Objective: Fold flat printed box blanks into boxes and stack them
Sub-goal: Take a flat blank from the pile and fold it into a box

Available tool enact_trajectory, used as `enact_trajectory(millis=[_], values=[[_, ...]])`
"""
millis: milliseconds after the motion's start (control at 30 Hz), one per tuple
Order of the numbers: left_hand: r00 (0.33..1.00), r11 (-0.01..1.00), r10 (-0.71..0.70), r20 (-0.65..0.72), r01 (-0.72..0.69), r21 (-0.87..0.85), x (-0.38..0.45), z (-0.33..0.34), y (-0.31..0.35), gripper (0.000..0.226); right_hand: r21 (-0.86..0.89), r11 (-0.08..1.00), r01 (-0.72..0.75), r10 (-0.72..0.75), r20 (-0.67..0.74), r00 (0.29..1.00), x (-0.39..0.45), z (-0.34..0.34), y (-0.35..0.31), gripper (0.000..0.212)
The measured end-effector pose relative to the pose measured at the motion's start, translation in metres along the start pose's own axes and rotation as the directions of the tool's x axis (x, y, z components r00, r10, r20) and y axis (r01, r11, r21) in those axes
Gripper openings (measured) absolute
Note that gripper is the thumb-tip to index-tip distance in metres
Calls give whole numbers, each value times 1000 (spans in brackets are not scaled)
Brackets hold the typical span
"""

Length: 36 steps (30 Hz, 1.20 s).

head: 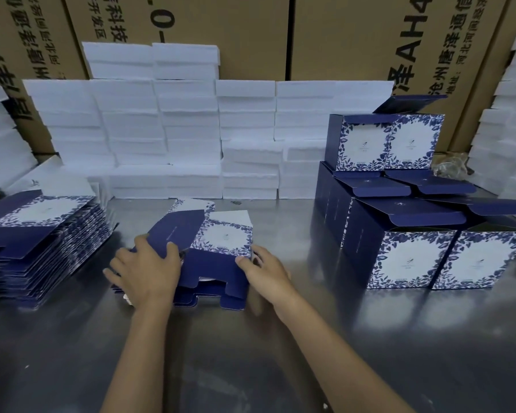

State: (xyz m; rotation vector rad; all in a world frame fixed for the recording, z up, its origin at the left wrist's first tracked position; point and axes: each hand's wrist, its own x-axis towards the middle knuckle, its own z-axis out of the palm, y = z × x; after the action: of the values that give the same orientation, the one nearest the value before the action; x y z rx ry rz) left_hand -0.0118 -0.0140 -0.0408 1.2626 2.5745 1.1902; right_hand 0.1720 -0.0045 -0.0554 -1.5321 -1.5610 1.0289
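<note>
A navy and white floral box blank (pixel 218 242) is partly raised into shape at the table's middle, on top of a small pile of flat blanks (pixel 188 296). My left hand (pixel 145 269) grips its dark left panel, thumb over the top edge. My right hand (pixel 265 271) holds the lower right corner of the printed face. A tall pile of flat blanks (pixel 39 242) lies at the left. Folded boxes (pixel 414 254) with open lids stand stacked at the right.
White foam blocks (pixel 191 129) are stacked in a wall along the back, with more at both sides. Big brown cartons (pixel 355 34) rise behind them. The steel table (pixel 251 353) reflects light in front of me. A crumpled plastic bag (pixel 450 165) lies behind the folded boxes.
</note>
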Motion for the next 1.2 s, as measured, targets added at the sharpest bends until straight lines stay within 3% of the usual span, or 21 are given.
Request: enact_trajectory(millis=[67, 133, 267, 400, 500, 600, 767, 833, 967, 1033, 1100, 1200], values=[[993, 992, 56, -101, -66, -107, -3, -3, 8, 53, 295, 956, -5, -5, 32, 999, -1, -5, -2, 33], [975, 971, 112, -192, -149, -186, -7, -6, 16, 53, 450, 893, -1, -19, 40, 999, -1, -11, -1, 30], [930, 920, 194, -312, -284, -272, -22, -12, 37, 53, 524, 852, -10, -4, 25, 1000, -3, -29, 1, 32], [904, 842, 287, -317, -395, -367, -45, -10, 54, 51, 508, 860, -44, 53, -4, 999, -12, -50, 4, 24], [904, 772, 366, -220, -427, -471, -61, -5, 62, 46, 529, 847, -59, 76, -10, 997, -18, -68, 12, 32], [934, 676, 358, 19, -245, -695, -70, 2, 69, 45, 588, 804, -91, 60, 71, 996, -24, -80, 24, 39], [898, 665, 377, 228, -92, -741, -82, 17, 75, 28, 644, 761, -74, 88, 11, 996, -26, -89, 46, 34], [881, 663, 393, 261, -76, -745, -82, 20, 72, 24, 681, 730, -53, 73, -2, 997, -27, -99, 47, 38], [838, 675, 469, 280, -135, -726, -80, 24, 66, 24, 833, 545, -99, 57, 81, 995, -30, -117, 41, 50], [806, 676, 517, 289, -177, -715, -80, 27, 64, 24, 812, 567, -139, 60, 128, 990, -29, -118, 42, 57], [790, 691, 534, 301, -204, -693, -79, 29, 63, 22, 776, 613, -146, 60, 139, 988, -28, -118, 46, 43], [832, 717, 483, 274, -195, -669, -68, 27, 59, 25, 723, 682, -111, 55, 101, 993, -31, -119, 49, 31]])
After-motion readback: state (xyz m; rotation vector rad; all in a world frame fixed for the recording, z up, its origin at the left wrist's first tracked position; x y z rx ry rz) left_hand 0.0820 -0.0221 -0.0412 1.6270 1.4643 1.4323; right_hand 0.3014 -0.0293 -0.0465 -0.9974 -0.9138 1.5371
